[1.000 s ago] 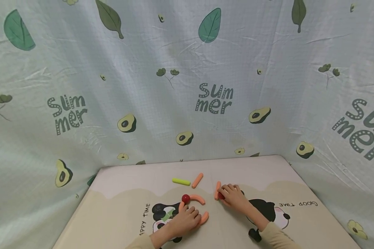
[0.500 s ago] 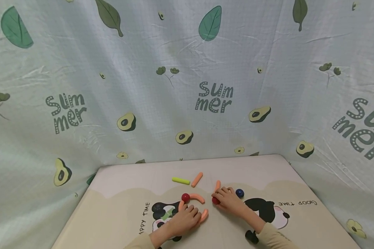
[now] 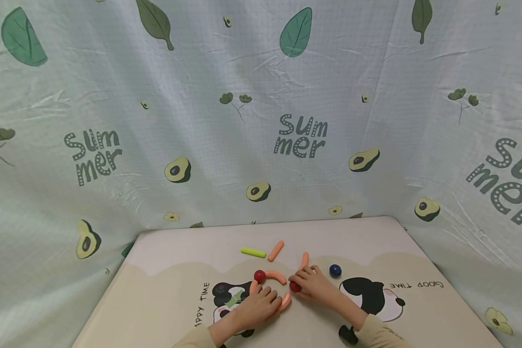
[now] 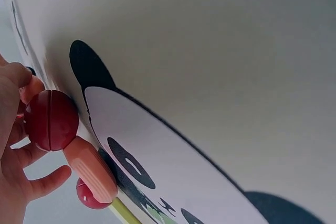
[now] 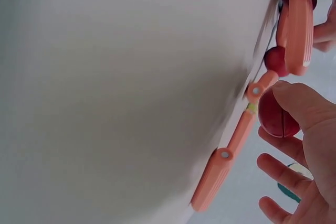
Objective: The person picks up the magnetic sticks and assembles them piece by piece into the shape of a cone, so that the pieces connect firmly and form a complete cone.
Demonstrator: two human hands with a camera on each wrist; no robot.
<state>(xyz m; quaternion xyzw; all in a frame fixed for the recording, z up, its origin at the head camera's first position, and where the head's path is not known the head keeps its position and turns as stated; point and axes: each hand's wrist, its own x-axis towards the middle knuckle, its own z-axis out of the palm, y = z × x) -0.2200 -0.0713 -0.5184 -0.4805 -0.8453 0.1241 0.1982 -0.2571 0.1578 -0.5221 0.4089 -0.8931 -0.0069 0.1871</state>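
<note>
My left hand (image 3: 258, 305) holds a red ball (image 4: 51, 120), hidden under the hand in the head view. Curved orange rods (image 4: 92, 169) join on to it, with a second red ball (image 3: 259, 276) at the far end of one. Another curved orange rod (image 3: 285, 300) juts out to the right of the fingers, and in the right wrist view the left thumb lies at its end. Between thumb and fingers, my right hand (image 3: 315, 286) pinches a separate red ball (image 5: 275, 114) just right of the joined pieces, a small gap from the jutting rod.
Behind my right hand lies a straight orange rod (image 3: 305, 260); a blue ball (image 3: 335, 270) sits to its right. Farther back are another orange rod (image 3: 276, 251) and a yellow-green rod (image 3: 253, 252). A patterned curtain (image 3: 217, 203) hangs behind the printed table cover (image 3: 165, 290).
My right hand has moved left and nearer with its red ball, off the straight orange rod. The blue ball has come into view. My left hand stays in place.
</note>
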